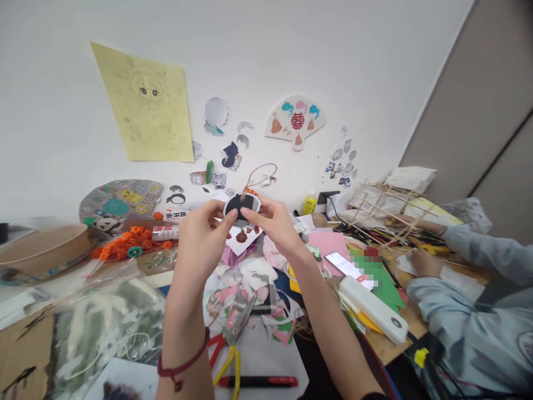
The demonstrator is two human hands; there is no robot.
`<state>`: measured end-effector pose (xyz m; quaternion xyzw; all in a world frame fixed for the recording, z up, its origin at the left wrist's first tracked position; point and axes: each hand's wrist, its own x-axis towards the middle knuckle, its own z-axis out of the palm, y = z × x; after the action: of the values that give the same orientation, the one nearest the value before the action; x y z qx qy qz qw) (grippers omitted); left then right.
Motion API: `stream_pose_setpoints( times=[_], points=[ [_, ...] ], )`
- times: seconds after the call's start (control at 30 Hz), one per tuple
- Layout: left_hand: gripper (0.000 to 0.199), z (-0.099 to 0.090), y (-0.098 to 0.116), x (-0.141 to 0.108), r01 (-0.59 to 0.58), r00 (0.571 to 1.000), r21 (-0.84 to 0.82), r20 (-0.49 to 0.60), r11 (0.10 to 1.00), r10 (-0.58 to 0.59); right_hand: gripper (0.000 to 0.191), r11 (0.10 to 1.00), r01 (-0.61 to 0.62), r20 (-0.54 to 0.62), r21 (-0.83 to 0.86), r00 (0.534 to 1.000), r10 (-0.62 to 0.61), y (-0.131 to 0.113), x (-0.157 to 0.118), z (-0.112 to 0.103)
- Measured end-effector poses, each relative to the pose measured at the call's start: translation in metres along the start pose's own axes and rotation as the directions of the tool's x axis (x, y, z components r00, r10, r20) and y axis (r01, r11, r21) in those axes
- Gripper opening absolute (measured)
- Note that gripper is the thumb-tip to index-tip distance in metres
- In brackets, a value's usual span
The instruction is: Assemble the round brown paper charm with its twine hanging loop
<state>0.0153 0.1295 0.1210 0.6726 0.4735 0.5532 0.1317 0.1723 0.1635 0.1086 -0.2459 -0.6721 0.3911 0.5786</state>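
Observation:
In the head view a round dark tag with a pale rim [230,205] is held up in front of the wall. A thin string loop [263,168] rises from its top edge. My left hand [204,225] pinches the tag's left side, thumb on its face. From the other side my right hand [275,222] grips it, the thumb pressed near the middle. The fingers behind the tag are partly hidden. Below my hands lie paper scraps [225,300], scissors with red and yellow handles [225,364] and a red-and-black pen [258,382].
Orange crafted pieces [129,241] and a round wooden tray [45,253] stand left. A phone [347,268], a white oblong device [375,308] and a stick frame [393,211] lie right, beside another person's sleeves [441,311]. A decorated fan [295,122] hangs on the wall.

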Motion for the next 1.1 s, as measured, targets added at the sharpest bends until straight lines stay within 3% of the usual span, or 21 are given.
stream_pose_setpoints(
  times=[0.87, 1.1],
  points=[
    [0.024, -0.002, 0.002, 0.001, 0.029, 1.0, 0.131, -0.001, 0.991, -0.029, 0.03, 0.999, 0.0, 0.009, 0.032, 1.0, 0.0, -0.001, 0.0, 0.005],
    [0.024, 0.001, -0.002, 0.004, 0.022, 1.0, 0.184, -0.006, 0.983, -0.021, 0.029, 0.999, 0.021, 0.012, 0.035, 1.0, -0.022, 0.013, 0.005, 0.005]
  ],
)
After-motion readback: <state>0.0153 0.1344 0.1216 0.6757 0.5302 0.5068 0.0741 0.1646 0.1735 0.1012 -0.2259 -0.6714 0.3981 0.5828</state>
